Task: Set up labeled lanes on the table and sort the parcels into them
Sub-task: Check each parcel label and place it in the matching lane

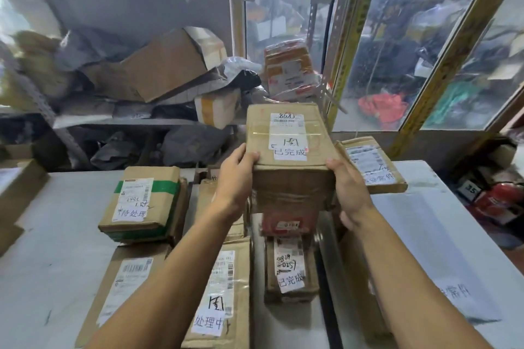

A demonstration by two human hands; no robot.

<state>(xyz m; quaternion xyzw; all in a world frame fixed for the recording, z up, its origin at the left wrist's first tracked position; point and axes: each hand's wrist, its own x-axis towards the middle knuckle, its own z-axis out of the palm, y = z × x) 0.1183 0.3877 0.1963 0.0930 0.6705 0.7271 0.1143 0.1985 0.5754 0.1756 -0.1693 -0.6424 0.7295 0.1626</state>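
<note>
A brown cardboard parcel (pixel 289 150) with white labels is held up above the middle of the table. My left hand (pixel 236 176) grips its left side and my right hand (pixel 350 193) grips its right side. Beneath it sit a red parcel (pixel 286 224) and a small labeled box (pixel 289 272). A green-taped box (pixel 141 201) lies at the left. In front of it is a flat parcel (pixel 124 286), with a long labeled parcel (pixel 224 297) beside my left forearm. Another labeled box (pixel 371 164) lies at the right, behind my right hand.
The grey table (pixel 56 249) carries a white paper label (pixel 453 292) at the right. Shelves behind hold heaped parcels and bags (pixel 158 71). A glass partition (pixel 425 51) stands at the back right. Boxes (pixel 17 187) edge the left side.
</note>
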